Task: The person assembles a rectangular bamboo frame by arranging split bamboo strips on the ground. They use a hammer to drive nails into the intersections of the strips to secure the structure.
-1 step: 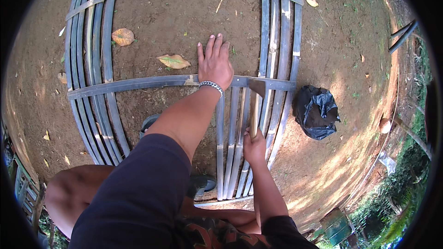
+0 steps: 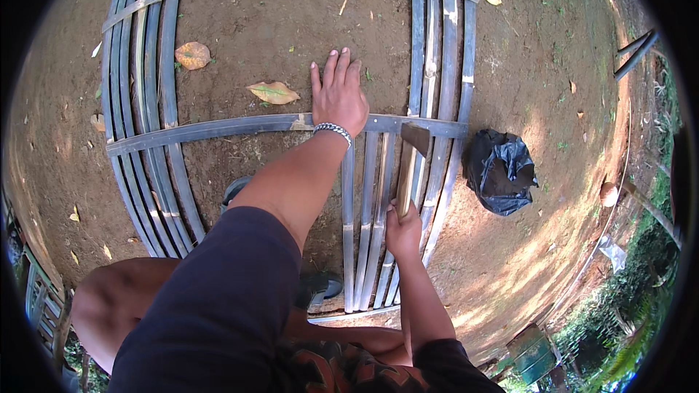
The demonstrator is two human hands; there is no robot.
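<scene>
The near crossbar (image 2: 262, 124), a grey strip on the bare soil, crosses a bundle of long slats (image 2: 170, 58) at its left end. Beyond that end, next to these slats, lies a brown leaf (image 2: 193, 55); a yellow-green leaf (image 2: 273, 93) lies just past the crossbar's middle. The left hand (image 2: 340, 105) rests palm down at the crossbar, right of its middle, grasping nothing, fingers stretched over the soil beyond it; a chain bracelet (image 2: 333, 129) circles the wrist at the crossbar's near edge. Shorter slats (image 2: 366, 222) run from the crossbar toward the person. On the near side of its right part, the right hand (image 2: 404, 231) is clenched around the wooden handle of a hatchet (image 2: 406, 178). The hatchet's head overlaps the crossbar in view; whether they touch, I cannot tell. Just right of the crossbar's end sits a black plastic bag (image 2: 500, 175).
</scene>
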